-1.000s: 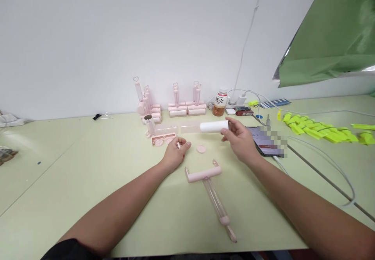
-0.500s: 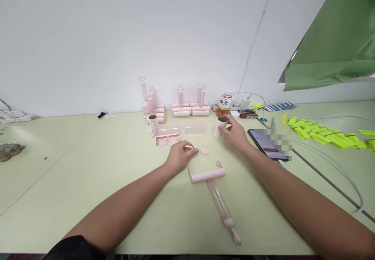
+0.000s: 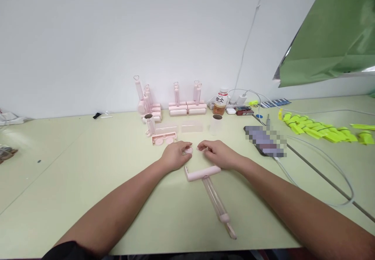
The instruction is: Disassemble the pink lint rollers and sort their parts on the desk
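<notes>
My left hand (image 3: pixel 176 155) rests on the table with its thumb and fingers apart around a round pink disc (image 3: pixel 188 150). Facing it, my right hand (image 3: pixel 217 153) has its fingertips at a second pink disc, mostly hidden under them; whether it grips the disc is unclear. Just below the hands lies a pink roller frame (image 3: pixel 203 173) with a clear handle pointing toward the front edge. The white paper roll (image 3: pixel 216 126) stands upright behind my right hand. Behind my left hand is an open pink case (image 3: pixel 164 138) with round parts in it.
Several pink rollers (image 3: pixel 178 109) line the wall. A labelled bottle (image 3: pixel 220 101), small boxes (image 3: pixel 244 110) and cables stand at the back right. A phone (image 3: pixel 265 142) and yellow-green pieces (image 3: pixel 319 128) lie on the right. Clear covers (image 3: pixel 191 126) lie behind the hands.
My right hand has let go of the white roll and moved left and nearer, to the disc beside my left hand. The whole view has shifted slightly.
</notes>
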### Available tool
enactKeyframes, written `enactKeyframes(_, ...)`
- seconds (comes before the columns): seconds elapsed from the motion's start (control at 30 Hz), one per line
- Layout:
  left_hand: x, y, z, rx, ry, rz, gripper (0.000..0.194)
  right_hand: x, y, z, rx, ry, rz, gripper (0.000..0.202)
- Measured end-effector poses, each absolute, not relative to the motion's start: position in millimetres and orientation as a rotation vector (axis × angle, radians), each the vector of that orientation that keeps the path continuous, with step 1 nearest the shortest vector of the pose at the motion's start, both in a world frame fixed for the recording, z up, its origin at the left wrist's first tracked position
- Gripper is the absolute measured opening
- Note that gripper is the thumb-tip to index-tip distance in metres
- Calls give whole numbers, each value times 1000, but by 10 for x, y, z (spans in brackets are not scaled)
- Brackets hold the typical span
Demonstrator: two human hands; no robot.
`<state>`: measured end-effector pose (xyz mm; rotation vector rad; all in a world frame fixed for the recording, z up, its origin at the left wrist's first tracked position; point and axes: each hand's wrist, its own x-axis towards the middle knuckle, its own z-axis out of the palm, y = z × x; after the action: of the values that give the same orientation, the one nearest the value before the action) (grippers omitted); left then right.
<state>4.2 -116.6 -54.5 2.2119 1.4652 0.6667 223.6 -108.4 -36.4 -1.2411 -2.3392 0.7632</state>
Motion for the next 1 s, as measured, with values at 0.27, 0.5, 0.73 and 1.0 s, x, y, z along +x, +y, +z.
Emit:
enactKeyframes(0.27,116,-1346,-410,2359,1142,746,31,2248,-1012,-447,-1241,-2186,739,32)
enactKeyframes(0.5,227,-1508,-416,2290,1042,617,32,2199,-928,-505,-1314,-1621,1012,16)
enactKeyframes(0.73,120,-1353,-433,2032,1190,1269,26,2197,-1078,-378,-1110,-1738,1531,31)
enactKeyframes(1.0,133,-1377,-334,1300,838,823,47,2249,-1166,-309,-930,-2319,1297,15)
